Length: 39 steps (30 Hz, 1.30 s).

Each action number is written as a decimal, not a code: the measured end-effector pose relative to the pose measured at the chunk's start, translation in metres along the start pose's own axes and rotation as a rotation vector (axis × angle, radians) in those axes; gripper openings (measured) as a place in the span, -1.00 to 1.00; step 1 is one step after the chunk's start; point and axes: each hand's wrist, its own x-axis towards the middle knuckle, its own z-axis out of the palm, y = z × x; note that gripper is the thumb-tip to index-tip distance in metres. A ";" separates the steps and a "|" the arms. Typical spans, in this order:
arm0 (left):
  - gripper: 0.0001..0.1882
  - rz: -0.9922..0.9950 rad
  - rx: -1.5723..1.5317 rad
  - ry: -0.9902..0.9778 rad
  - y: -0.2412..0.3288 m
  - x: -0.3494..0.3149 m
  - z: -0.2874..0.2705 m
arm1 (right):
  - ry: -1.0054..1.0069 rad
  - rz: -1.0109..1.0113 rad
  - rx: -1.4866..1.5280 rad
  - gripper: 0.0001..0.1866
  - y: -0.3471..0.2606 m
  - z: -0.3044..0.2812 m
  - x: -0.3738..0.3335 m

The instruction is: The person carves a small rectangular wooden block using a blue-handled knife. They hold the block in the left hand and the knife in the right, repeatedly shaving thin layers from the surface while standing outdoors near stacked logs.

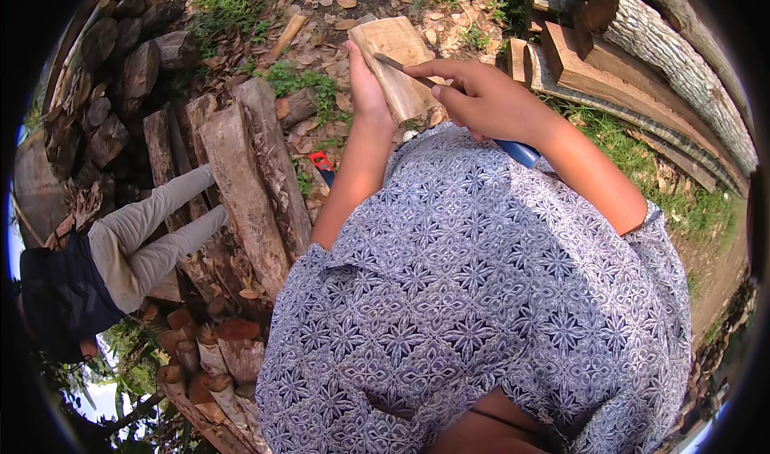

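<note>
A pale split block of wood (pixel 405 41) is held up in front of me, its flat face toward me. My left hand (pixel 369 85) grips it along its left side, thumb at the upper edge and the other fingers hidden behind. Closed in my right hand (pixel 481 97) is a blue-handled tool (pixel 517 152) with a narrow dark metal blade. The index finger stretches along the tool toward the blade, whose tip lies over the block's left part. I cannot tell the exact kind of blade.
Thick split timbers (pixel 245 189) lie to the left, beside a small red and dark blue object (pixel 322 164). Stacked logs (pixel 120 77) stand farther left, where another person (pixel 120 253) stands. Long logs and planks (pixel 642 61) lie at the right. Dry leaves (pixel 321 13) cover the ground ahead.
</note>
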 end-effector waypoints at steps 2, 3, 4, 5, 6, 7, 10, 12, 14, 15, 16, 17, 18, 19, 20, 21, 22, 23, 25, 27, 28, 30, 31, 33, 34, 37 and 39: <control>-0.17 0.028 0.016 0.036 0.002 -0.001 -0.005 | -0.018 -0.006 -0.003 -0.54 0.000 0.005 0.004; -0.18 0.046 0.021 0.052 0.001 0.001 -0.012 | -0.027 -0.009 -0.003 -0.54 -0.001 0.008 0.007; -0.19 0.064 0.027 0.068 0.001 0.003 -0.017 | -0.022 -0.020 -0.011 -0.53 -0.002 0.011 0.010; -0.21 0.071 0.023 0.062 -0.004 0.005 -0.015 | -0.024 -0.032 -0.022 -0.53 0.001 0.006 0.011; -0.23 0.078 0.019 0.055 -0.008 0.008 -0.012 | -0.025 -0.044 -0.032 -0.53 0.005 0.002 0.014; -0.25 0.085 0.015 0.049 -0.012 0.010 -0.010 | -0.001 -0.052 -0.023 -0.53 0.009 -0.002 0.017; -0.28 -0.057 0.138 -0.071 -0.016 -0.005 0.005 | 0.158 -0.073 0.020 -0.53 0.024 -0.011 0.045; -0.33 0.070 0.167 -0.149 -0.039 -0.008 0.021 | 0.284 -0.076 0.031 -0.53 0.027 -0.034 0.076; -0.30 0.017 0.037 -0.065 -0.032 -0.011 0.022 | 0.345 -0.067 0.087 -0.47 0.008 -0.056 0.067; -0.28 0.016 0.054 -0.072 -0.026 -0.011 0.012 | 0.331 0.029 0.080 -0.47 -0.009 -0.061 0.052; -0.26 0.018 0.068 -0.083 -0.015 -0.009 0.001 | 0.320 0.122 0.066 -0.47 -0.019 -0.064 0.040; -0.24 0.018 0.091 -0.111 -0.008 -0.005 -0.001 | 0.299 -0.121 -0.014 -0.54 0.011 -0.062 0.038; -0.22 0.025 0.077 -0.098 -0.007 -0.004 -0.002 | 0.199 -0.100 -0.014 -0.54 0.016 -0.060 0.031; -0.19 0.032 0.064 -0.084 -0.005 -0.004 -0.003 | 0.099 -0.079 -0.015 -0.55 0.016 -0.055 0.019; -0.17 0.044 0.052 -0.067 -0.004 -0.005 -0.003 | -0.006 -0.061 -0.015 -0.55 0.016 -0.048 0.010; -0.17 0.065 0.063 -0.049 -0.003 -0.006 -0.003 | -0.020 -0.049 -0.017 -0.55 0.015 -0.037 0.002; -0.17 0.087 0.074 -0.031 -0.002 -0.007 -0.003 | -0.035 -0.037 -0.018 -0.56 0.012 -0.024 -0.003; -0.17 0.105 0.085 -0.023 0.000 -0.006 -0.002 | -0.040 -0.024 -0.021 -0.57 0.008 -0.014 -0.005; -0.17 0.068 0.050 -0.067 0.004 -0.004 -0.009 | -0.013 -0.042 0.003 -0.57 0.006 -0.001 -0.003; -0.18 0.073 0.032 -0.082 -0.003 0.002 -0.003 | -0.009 -0.064 0.000 -0.57 0.012 -0.007 -0.004; -0.18 0.081 0.039 -0.072 -0.007 0.004 0.000 | -0.009 -0.058 -0.007 -0.57 0.012 -0.012 -0.006; -0.18 0.086 0.063 -0.057 -0.006 0.005 0.004 | 0.000 -0.043 -0.009 -0.57 0.010 -0.012 -0.005; -0.18 0.088 0.058 -0.052 -0.007 0.006 0.005 | 0.019 -0.043 0.000 -0.57 0.009 -0.011 -0.006; -0.17 0.095 0.042 -0.038 -0.009 0.008 0.004 | 0.048 -0.041 0.015 -0.57 0.008 -0.008 -0.006; -0.17 0.099 0.042 -0.041 -0.009 0.009 0.004 | 0.046 -0.047 0.024 -0.57 0.009 -0.007 -0.006; -0.17 0.096 0.046 -0.056 -0.009 0.009 0.006 | 0.038 -0.054 0.042 -0.57 0.011 -0.007 -0.005; -0.18 0.080 0.067 -0.075 -0.008 0.008 0.007 | 0.034 -0.056 0.051 -0.57 0.012 -0.007 -0.004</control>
